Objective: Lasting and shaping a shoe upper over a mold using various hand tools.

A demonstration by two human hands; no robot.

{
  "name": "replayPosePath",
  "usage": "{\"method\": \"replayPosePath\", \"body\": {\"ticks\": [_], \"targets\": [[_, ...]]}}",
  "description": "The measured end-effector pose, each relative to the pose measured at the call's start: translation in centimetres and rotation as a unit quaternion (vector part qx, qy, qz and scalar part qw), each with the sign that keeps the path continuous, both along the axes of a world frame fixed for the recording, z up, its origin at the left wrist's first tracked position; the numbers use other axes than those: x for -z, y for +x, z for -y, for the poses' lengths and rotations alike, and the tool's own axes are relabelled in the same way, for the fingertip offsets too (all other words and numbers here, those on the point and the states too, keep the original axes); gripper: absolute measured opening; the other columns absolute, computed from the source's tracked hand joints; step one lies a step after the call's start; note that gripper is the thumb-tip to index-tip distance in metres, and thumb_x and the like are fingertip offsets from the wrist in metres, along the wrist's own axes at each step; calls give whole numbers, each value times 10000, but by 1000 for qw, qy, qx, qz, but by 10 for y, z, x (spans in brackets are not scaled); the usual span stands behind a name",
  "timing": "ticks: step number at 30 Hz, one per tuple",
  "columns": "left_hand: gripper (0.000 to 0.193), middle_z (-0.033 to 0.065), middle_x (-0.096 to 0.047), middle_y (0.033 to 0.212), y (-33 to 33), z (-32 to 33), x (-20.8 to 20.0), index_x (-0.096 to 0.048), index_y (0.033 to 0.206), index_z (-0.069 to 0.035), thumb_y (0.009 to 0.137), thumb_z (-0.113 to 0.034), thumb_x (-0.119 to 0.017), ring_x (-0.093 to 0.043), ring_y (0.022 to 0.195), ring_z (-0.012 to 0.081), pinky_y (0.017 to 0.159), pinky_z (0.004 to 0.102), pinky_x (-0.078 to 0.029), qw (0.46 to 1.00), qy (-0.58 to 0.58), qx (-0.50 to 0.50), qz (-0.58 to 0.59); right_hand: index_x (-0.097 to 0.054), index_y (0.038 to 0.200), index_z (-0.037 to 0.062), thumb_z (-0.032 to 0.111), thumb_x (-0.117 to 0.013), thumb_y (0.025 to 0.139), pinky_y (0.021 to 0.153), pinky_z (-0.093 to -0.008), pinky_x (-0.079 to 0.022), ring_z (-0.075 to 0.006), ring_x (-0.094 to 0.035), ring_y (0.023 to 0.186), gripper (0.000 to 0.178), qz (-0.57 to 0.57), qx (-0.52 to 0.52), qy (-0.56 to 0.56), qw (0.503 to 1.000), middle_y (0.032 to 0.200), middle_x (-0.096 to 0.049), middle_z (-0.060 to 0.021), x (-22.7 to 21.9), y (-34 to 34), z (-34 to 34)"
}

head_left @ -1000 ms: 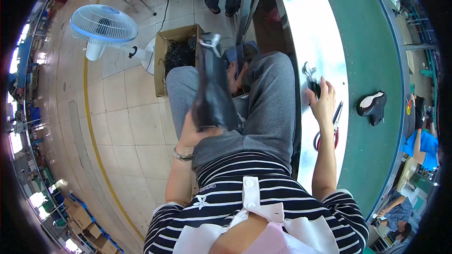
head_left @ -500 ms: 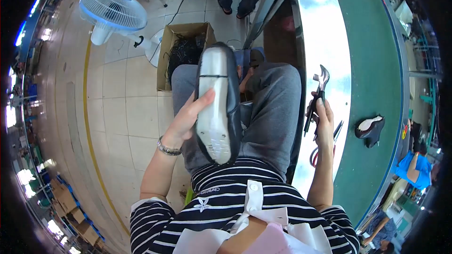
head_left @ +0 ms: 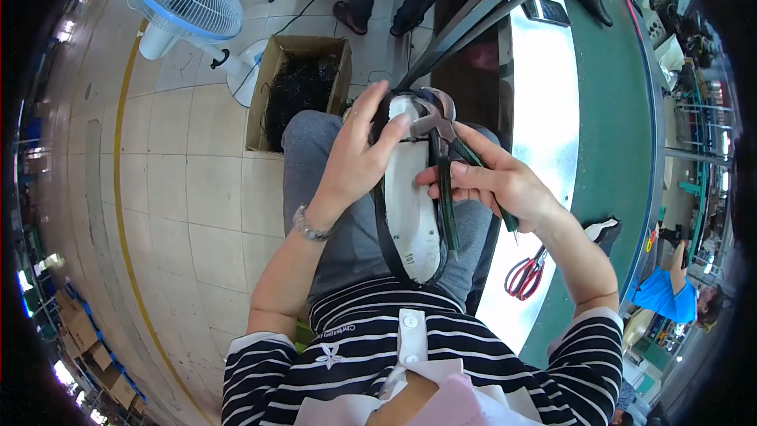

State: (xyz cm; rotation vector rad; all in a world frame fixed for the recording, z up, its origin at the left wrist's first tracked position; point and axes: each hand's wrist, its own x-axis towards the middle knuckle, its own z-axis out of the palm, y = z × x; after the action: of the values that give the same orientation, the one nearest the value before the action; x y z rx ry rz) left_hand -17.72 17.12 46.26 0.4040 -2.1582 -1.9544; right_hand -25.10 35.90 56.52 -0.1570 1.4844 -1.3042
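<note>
A black shoe upper on a last (head_left: pixel 408 189) lies sole side up over my lap, its toe away from me and its pale insole showing. My left hand (head_left: pixel 355 154) holds it near the toe, thumb across the insole and fingers along the left side. In my right hand (head_left: pixel 501 181) is a pair of pincers (head_left: pixel 443 134) with dark green handles. The handles are spread, and the metal jaws sit at the right edge of the toe. Whether the jaws grip the black edge I cannot tell.
On the metal bench strip (head_left: pixel 544 95) at my right lie red-handled scissors (head_left: pixel 524 276) and a phone (head_left: pixel 546 10). Another shoe (head_left: pixel 603 233) rests on the green belt (head_left: pixel 603 118). A carton of black scraps (head_left: pixel 303 91) and a fan (head_left: pixel 185 0) stand ahead left.
My right hand has brought the pincers from the bench to the shoe's toe, handles now spread. My left hand has slid up towards the toe, and the shoe has shifted right.
</note>
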Motion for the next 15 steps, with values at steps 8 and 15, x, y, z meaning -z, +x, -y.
{"method": "replayPosePath", "body": {"ticks": [8, 15], "targets": [[392, 194, -674, 1042, -16, -2, 4, -606, 1219, -8, 894, -226, -613, -650, 886, 255, 798, 320, -483, 999, -12, -30, 19, -179, 1522, 133, 137, -501, 995, 698, -321, -539, -146, -584, 761, 618, -6, -42, 64, 997, 873, -545, -59, 4, -17, 3], [318, 174, -696, 1019, -20, -11, 1, -652, 1142, 11, 865, -139, -607, -652, 862, 178, 771, 285, -486, 996, 35, -84, 8, -173, 1510, 66, 89, -464, 999, 583, -282, -504, -120, -572, 651, 588, -192, -60, 8, 979, 786, -541, -56, 31, 3, -7]]}}
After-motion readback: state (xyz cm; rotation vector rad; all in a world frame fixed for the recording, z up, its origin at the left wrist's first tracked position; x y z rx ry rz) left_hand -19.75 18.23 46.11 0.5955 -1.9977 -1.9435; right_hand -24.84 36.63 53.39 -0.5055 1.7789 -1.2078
